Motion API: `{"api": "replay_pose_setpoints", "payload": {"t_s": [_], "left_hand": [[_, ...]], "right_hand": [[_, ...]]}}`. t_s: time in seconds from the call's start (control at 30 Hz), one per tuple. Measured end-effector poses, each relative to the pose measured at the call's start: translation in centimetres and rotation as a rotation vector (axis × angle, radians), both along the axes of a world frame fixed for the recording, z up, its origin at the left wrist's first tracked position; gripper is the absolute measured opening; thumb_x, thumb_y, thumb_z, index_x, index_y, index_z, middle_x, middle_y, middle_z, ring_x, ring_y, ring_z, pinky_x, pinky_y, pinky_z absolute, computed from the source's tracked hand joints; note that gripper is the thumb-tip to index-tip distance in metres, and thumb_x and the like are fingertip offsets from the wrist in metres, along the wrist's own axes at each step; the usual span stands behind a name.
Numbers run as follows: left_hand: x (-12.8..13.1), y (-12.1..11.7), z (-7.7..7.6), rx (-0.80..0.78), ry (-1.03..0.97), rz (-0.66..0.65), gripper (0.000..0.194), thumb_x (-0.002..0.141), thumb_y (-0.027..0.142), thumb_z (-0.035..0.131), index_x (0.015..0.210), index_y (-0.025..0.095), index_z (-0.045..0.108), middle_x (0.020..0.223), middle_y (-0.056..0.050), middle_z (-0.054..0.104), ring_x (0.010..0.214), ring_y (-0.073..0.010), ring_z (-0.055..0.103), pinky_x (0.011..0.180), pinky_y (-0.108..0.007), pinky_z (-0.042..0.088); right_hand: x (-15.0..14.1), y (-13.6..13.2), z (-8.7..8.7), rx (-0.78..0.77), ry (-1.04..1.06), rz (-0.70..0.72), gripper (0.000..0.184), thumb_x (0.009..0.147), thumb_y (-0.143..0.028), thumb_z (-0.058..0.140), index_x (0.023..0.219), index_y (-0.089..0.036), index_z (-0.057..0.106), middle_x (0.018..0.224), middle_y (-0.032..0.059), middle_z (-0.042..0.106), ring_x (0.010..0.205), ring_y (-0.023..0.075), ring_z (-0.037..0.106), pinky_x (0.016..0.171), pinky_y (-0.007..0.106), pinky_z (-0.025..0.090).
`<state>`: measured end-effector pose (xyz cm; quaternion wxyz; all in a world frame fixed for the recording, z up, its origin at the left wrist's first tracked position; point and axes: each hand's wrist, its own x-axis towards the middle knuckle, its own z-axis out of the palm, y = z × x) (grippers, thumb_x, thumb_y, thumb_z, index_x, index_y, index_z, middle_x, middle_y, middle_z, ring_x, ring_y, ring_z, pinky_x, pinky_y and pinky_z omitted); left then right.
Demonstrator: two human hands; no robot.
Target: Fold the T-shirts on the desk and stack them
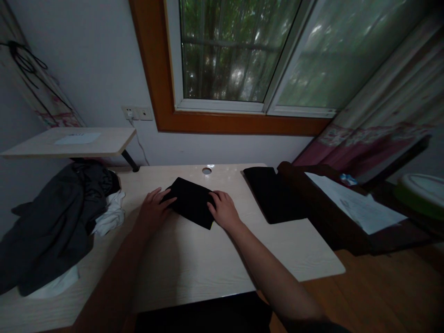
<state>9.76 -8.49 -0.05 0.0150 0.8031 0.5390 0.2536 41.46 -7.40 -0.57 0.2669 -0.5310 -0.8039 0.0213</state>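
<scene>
A folded black cloth (pixel 192 202), flat and roughly rectangular, lies at a slant on the pale wooden desk (pixel 208 263). My left hand (pixel 155 206) grips its left edge, with thumb and fingers at the corner. On the opposite edge is my right hand (pixel 224 209), its fingers curled over the side and the thumb lower down. The fabric is too dark to tell which garment it is. Right of my right hand, apart from it, a second folded black cloth (pixel 274 194) rests near the desk's right side.
On the left, a heap of dark grey clothing (pixel 55 217) lies with white cloth (pixel 110 212) under a raised shelf (pixel 69 143). A cable hole (pixel 206 171) is at the desk's back. Beyond the right edge stands dark furniture with a paper sheet (pixel 354 203). A window (pixel 239 55) is ahead.
</scene>
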Motion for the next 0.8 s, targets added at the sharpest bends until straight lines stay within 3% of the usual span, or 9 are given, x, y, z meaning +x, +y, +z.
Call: {"api": "replay_pose_setpoints", "payload": {"t_s": [0.1, 0.2, 0.3, 0.47, 0.57, 0.67, 0.8], "left_hand": [[-0.8, 0.2, -0.1, 0.040, -0.037, 0.160, 0.041, 0.093, 0.024, 0.054, 0.131, 0.031, 0.068, 0.146, -0.009, 0.058, 0.139, -0.0328, 0.044, 0.118, -0.055, 0.033], [-1.3, 0.2, -0.3, 0.024, -0.072, 0.312, 0.041, 0.093, 0.028, 0.051, 0.131, 0.023, 0.066, 0.130, -0.014, 0.065, 0.125, -0.0331, 0.053, 0.112, -0.054, 0.036], [-1.3, 0.2, -0.6, -0.039, -0.113, 0.378, 0.041, 0.096, 0.038, 0.047, 0.125, 0.019, 0.069, 0.113, -0.016, 0.070, 0.112, -0.0328, 0.058, 0.108, -0.053, 0.039], [0.0, 0.5, -0.8, -0.127, -0.157, 0.323, 0.046, 0.096, 0.047, 0.048, 0.130, 0.020, 0.065, 0.097, -0.010, 0.074, 0.093, -0.0291, 0.065, 0.101, -0.048, 0.046], [0.4, 0.5, -0.8, -0.144, -0.205, 0.297, 0.051, 0.094, 0.048, 0.052, 0.136, 0.020, 0.061, 0.100, -0.010, 0.074, 0.095, -0.0299, 0.065, 0.098, -0.049, 0.049], [0.5, 0.6, -1.0, -0.179, -0.307, 0.263, 0.056, 0.093, 0.046, 0.056, 0.142, 0.020, 0.055, 0.108, -0.011, 0.074, 0.102, -0.0298, 0.067, 0.102, -0.052, 0.049], [0.7, 0.7, -1.6, -0.168, -0.424, 0.197, 0.058, 0.089, 0.038, 0.062, 0.144, 0.020, 0.051, 0.124, -0.013, 0.066, 0.117, -0.0287, 0.065, 0.109, -0.053, 0.048]], "right_hand": [[0.1, -0.2, 0.3, -0.001, -0.007, -0.035, 0.032, 0.101, -0.040, 0.055, 0.126, -0.022, 0.064, 0.121, 0.0152, 0.064, 0.114, 0.0327, 0.055, 0.102, 0.050, 0.047], [0.2, -0.2, 0.5, -0.020, -0.014, -0.047, 0.023, 0.102, -0.038, 0.053, 0.110, -0.022, 0.067, 0.108, 0.0136, 0.066, 0.104, 0.0306, 0.057, 0.095, 0.046, 0.049], [0.3, -0.3, 0.6, -0.030, -0.010, 0.070, 0.025, 0.105, -0.032, 0.046, 0.097, -0.022, 0.068, 0.095, 0.0103, 0.068, 0.095, 0.0258, 0.060, 0.091, 0.041, 0.049], [-0.8, -1.3, 0.4, -0.033, -0.014, 0.433, 0.036, 0.105, -0.033, 0.045, 0.076, -0.023, 0.064, 0.075, 0.0045, 0.066, 0.079, 0.0198, 0.061, 0.081, 0.033, 0.049], [-1.5, -2.0, 0.4, -0.042, -0.017, 0.560, 0.037, 0.104, -0.034, 0.046, 0.071, -0.024, 0.062, 0.070, 0.0030, 0.063, 0.074, 0.0188, 0.060, 0.076, 0.032, 0.048], [-1.8, -2.2, 0.6, -0.050, 0.002, 0.564, 0.037, 0.104, -0.034, 0.045, 0.072, -0.024, 0.061, 0.070, 0.0031, 0.063, 0.076, 0.0192, 0.059, 0.077, 0.032, 0.048], [-1.7, -1.9, 0.9, -0.074, 0.082, 0.430, 0.023, 0.102, -0.033, 0.052, 0.088, -0.023, 0.066, 0.079, 0.0047, 0.067, 0.091, 0.0223, 0.060, 0.088, 0.036, 0.048]]}}
